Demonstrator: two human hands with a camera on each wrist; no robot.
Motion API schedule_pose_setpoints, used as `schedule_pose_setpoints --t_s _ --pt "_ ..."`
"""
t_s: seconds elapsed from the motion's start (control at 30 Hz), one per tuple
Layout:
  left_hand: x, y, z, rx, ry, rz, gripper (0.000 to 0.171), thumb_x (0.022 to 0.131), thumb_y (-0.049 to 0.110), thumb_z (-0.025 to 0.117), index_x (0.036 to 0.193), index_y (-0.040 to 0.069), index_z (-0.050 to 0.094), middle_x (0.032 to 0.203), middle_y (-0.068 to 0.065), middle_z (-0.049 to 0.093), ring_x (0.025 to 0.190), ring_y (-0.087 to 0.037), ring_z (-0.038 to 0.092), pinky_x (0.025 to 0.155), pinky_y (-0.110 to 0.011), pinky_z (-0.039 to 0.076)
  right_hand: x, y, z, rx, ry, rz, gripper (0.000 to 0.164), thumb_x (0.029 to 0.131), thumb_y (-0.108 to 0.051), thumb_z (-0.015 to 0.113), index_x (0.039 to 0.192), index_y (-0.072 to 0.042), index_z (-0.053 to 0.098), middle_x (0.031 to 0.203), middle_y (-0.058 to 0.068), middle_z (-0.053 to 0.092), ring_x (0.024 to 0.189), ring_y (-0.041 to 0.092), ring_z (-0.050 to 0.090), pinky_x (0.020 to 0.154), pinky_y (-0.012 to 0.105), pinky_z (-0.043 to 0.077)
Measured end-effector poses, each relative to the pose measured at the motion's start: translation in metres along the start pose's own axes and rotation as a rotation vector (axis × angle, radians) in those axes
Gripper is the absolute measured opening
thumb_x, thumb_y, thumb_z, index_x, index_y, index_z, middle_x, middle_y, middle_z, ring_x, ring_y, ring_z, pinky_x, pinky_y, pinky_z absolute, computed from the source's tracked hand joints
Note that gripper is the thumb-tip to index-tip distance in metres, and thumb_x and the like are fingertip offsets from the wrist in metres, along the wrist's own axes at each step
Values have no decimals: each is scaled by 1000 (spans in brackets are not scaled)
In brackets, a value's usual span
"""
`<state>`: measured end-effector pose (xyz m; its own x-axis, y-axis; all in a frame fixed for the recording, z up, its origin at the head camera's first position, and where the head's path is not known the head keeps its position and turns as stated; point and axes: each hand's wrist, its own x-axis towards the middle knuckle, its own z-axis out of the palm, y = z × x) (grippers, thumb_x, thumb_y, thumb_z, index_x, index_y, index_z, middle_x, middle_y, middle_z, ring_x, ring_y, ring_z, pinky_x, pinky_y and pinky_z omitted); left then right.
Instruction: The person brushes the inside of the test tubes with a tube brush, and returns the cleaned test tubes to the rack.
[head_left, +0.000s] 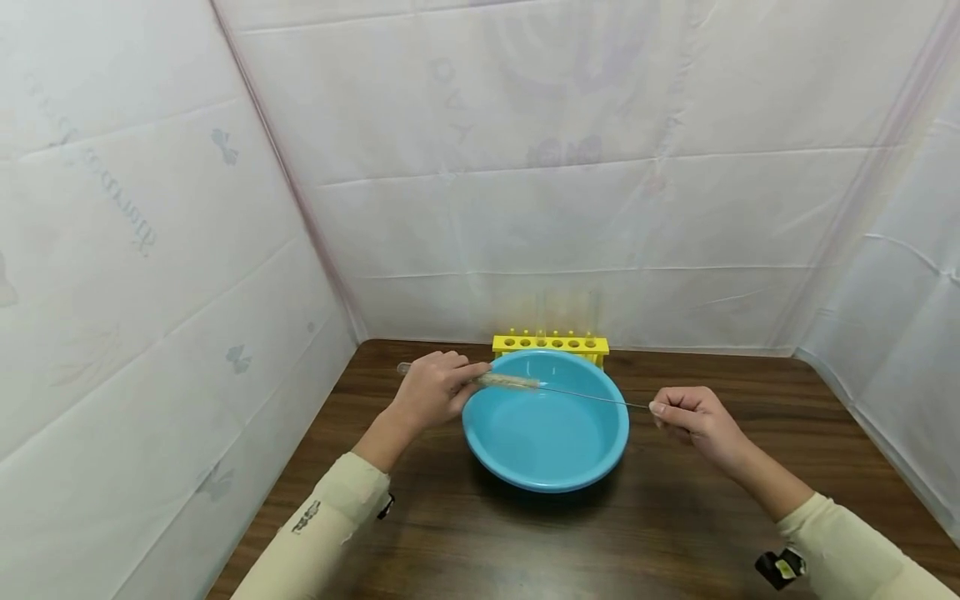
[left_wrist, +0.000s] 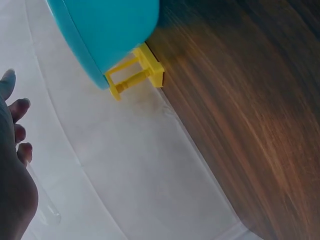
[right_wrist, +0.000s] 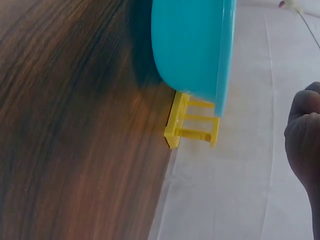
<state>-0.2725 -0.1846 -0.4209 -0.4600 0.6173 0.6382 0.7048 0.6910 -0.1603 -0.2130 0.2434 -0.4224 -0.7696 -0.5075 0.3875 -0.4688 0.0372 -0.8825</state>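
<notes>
Head view: the left hand [head_left: 435,387] is gripping a clear test tube [head_left: 404,367] near the left rim of a blue basin [head_left: 547,477]; the right hand [head_left: 697,422] is pinching the wire of a brush [head_left: 512,382], its bristles hanging above the basin. Brushing the tube seems in hand; the next stroke probably calls for holding the tube steady and keeping the wire straight.

Left wrist view: the tube's rounded end is poking out below the hand.

Right wrist view: the right hand's pinch is hiding from sight; a yellow rack [right_wrist: 176,122] is standing behind the basin.

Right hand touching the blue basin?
Apart. The head view shows a strip of brown tabletop between the right hand and the blue basin; only the brush's thin wire spans that gap.
</notes>
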Motion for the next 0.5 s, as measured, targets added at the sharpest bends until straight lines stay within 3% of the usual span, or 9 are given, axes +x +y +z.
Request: schedule_pose_setpoints --t_s 0.1,0.2,0.3,0.37,0.43,0.5 --pt "-3 -2 1 -58 -59 -36 27 94 22 83 121 20 83 83 3 75 65 -9 57 59 -24 50 -1 -1 1 -62 27 25 32 108 3 50 78 -2 58 62 11 33 54 28 28 46 40 28" --pt "-3 -4 -1 -177 -202 -144 28 96 27 81 124 22 82 83 6 75 61 -4 51 54 -19 43 -3 1 3 -321 104 -55 28 104 4 60 83 -14 66 63 0 42 54 14 35 49 30 34" --pt "-3 -5 -5 -287 -350 -293 29 99 33 78 126 25 81 84 10 76 58 -1 49 51 -19 39 -4 8 2 -632 183 -263 28 96 5 71 86 -21 72 69 -9 54 61 -1 41 55 17 38" --pt "-3 -6 -8 -336 -412 -365 30 99 36 77 127 25 80 84 11 76 55 -2 48 49 -22 39 -2 13 0 -778 220 -444 21 100 -2 70 88 -19 73 72 -10 58 66 -3 41 58 12 37" --pt "-4 -8 -11 -367 -445 -414 31 99 39 77 127 25 81 82 12 75 54 -4 48 49 -23 39 0 17 -3 -869 233 -607 23 107 -8 61 88 -13 72 74 -7 60 69 0 42 59 11 35" --pt "-6 -10 -13 -384 -456 -444 31 98 40 78 126 26 81 80 13 74 55 -5 48 50 -24 39 3 20 -6 -936 233 -729 35 112 -14 48 87 -10 72 74 -5 61 69 3 42 58 11 33"
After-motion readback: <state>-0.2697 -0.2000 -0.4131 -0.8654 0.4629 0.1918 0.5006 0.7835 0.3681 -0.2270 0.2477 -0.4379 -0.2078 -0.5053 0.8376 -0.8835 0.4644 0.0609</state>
